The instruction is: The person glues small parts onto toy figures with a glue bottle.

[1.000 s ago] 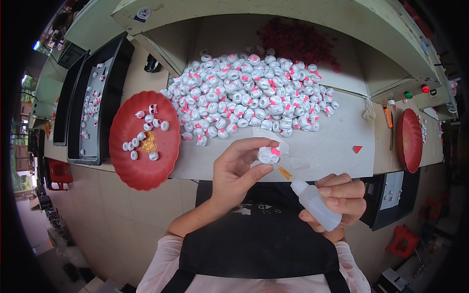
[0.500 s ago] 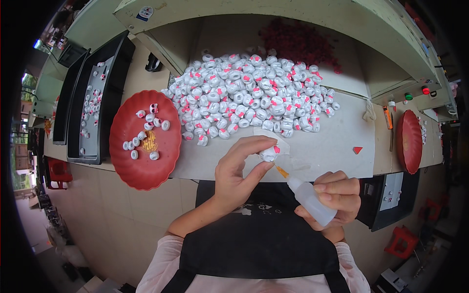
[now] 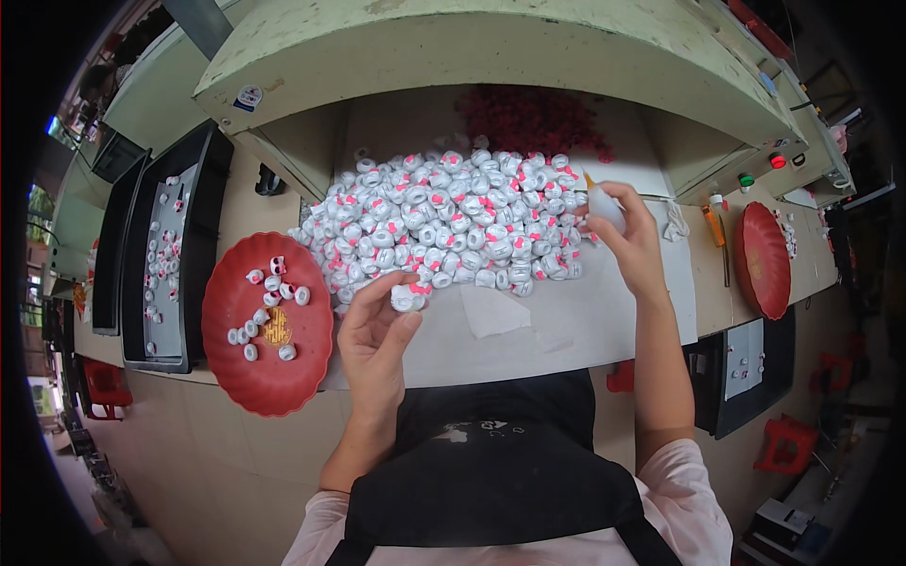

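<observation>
While a black tray [image 3: 175, 255] with a few small white pieces lies at the far left of the surface [image 3: 585, 321], a round red plate [image 3: 269, 325] just to its right carries several more white-and-pink pieces and overhangs the near edge. Right of the plate, the left hand [image 3: 373, 344] has its grip closed on one small white piece with pink marks [image 3: 409, 297], pinched between thumb and fingertips just above the surface, near the close edge of the big heap of white-and-pink pieces [image 3: 448, 222]. Farther right, the right hand [image 3: 632, 236] is closed around a small white squeeze bottle [image 3: 602, 203], held up at the heap's right edge. Another red plate [image 3: 763, 259] lies at the far right.
</observation>
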